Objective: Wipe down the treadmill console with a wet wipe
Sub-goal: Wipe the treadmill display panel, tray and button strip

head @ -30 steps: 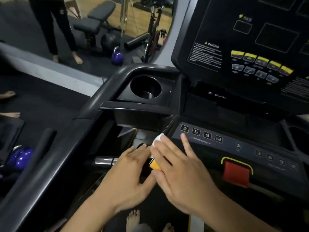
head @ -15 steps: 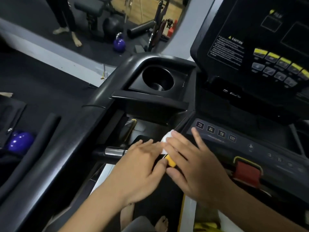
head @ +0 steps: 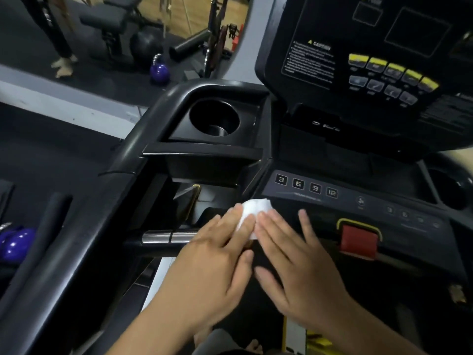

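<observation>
A white wet wipe [head: 252,211] sticks out between the fingertips of both my hands, just in front of the lower control strip of the black treadmill console [head: 320,198]. My left hand [head: 217,260] has its fingers on the wipe's left side. My right hand [head: 294,257] touches the wipe's right side, fingers spread over the console's front edge. Most of the wipe is hidden under the fingers. The strip shows keys marked 3, 6, 9 and 12. The upper display panel [head: 371,60] carries yellow and grey buttons.
A red safety key [head: 358,240] sits right of my hands. A round cup holder [head: 215,119] lies behind them, a chrome grip bar [head: 169,237] to their left. Purple kettlebells [head: 160,71] stand on the gym floor; a person's legs [head: 60,34] show at top left.
The yellow object seen between my hands earlier is no longer visible, and more of the white wipe shows. My view has drifted so the console sits further right.
</observation>
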`<control>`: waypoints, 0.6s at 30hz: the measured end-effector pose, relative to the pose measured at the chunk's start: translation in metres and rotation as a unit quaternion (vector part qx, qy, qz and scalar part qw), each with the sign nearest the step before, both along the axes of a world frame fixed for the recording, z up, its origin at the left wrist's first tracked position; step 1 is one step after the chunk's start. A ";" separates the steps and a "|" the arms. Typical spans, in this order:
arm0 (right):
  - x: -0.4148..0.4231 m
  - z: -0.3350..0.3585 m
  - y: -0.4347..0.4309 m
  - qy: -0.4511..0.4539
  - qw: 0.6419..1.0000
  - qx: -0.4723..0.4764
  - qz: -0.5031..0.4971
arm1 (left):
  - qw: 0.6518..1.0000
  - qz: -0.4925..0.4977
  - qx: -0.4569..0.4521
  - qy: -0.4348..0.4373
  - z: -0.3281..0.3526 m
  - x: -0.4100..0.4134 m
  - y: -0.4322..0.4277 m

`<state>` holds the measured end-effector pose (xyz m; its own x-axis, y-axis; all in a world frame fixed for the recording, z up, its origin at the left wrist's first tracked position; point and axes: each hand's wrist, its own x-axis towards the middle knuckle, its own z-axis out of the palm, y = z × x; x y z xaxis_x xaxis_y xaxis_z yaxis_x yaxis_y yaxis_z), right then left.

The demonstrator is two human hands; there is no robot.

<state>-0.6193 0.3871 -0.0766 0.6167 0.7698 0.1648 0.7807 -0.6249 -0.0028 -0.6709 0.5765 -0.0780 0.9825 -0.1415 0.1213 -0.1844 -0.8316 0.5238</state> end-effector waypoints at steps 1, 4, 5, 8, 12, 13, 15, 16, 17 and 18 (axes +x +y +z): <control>0.004 0.000 -0.001 -0.003 1.000 0.000 -0.005 | 0.999 0.000 0.033 -0.009 -0.002 0.002 -0.004; 0.019 0.006 -0.011 -0.006 0.999 0.006 -0.036 | 0.995 -0.018 0.088 -0.042 0.005 0.027 -0.022; 0.023 0.006 -0.018 -0.008 0.999 0.003 -0.045 | 0.993 -0.032 0.103 -0.049 0.008 0.035 -0.029; 0.024 0.007 -0.042 -0.017 0.998 -0.002 -0.061 | 0.985 -0.061 0.150 -0.063 0.012 0.044 -0.052; 0.027 0.009 -0.074 -0.023 0.995 -0.001 -0.102 | 0.980 -0.089 0.160 -0.082 0.015 0.054 -0.087; 0.029 0.009 -0.083 -0.024 0.993 0.000 -0.117 | 0.979 -0.095 0.161 -0.081 0.016 0.059 -0.097; 0.032 0.010 -0.101 -0.026 0.988 0.003 -0.151 | 0.978 -0.109 0.166 -0.069 0.019 0.067 -0.119; 0.033 0.010 -0.111 -0.025 0.985 0.007 -0.168 | 0.976 -0.118 0.171 -0.063 0.021 0.072 -0.130; 0.034 0.010 -0.121 -0.023 0.982 0.013 -0.185 | 0.974 -0.129 0.178 -0.057 0.023 0.077 -0.142; 0.035 0.010 -0.133 -0.020 0.979 0.020 -0.201 | 0.971 -0.139 0.190 -0.049 0.025 0.081 -0.155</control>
<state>-0.5841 0.2546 -0.0671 0.8611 0.4586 0.2195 0.4715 -0.8818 -0.0073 -0.5895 0.4213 -0.0528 0.8865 -0.4520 0.0987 -0.4624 -0.8724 0.1585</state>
